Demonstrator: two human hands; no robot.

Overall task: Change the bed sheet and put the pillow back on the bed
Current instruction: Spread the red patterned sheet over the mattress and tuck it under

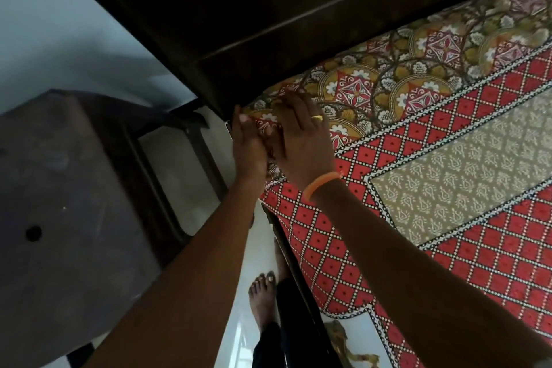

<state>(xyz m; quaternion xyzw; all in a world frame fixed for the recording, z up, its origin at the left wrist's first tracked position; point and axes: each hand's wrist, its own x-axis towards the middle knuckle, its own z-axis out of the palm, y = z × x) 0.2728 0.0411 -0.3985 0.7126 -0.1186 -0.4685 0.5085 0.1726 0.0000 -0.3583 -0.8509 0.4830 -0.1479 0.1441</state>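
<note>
We are looking down at the corner of a bed, where a patterned bed sheet (418, 158) is lying spread over the mattress, filling the view from about one o'clock round to five o'clock. Its border is showing red squares and gold circles, and a beige panel is sitting further in.

Both arms are reaching toward the centre of the view, at the sheet's corner beside the dark headboard (283, 24) at twelve o'clock. The left hand (248, 143) is gripping the sheet's corner edge, its fingers curled around the cloth at the side of the mattress. The right hand (301, 140) is lying just beside it, touching it, with fingers nearly straight and pressing flat on the sheet. This hand is wearing a ring, and an orange bangle (321, 185) is circling its wrist.

At nine o'clock a dark brown stool (59, 203) is standing on the pale floor (185, 176). At six o'clock a bare foot (263, 299) is standing on the floor close to the bed's side.

We are seeing no pillow here.
</note>
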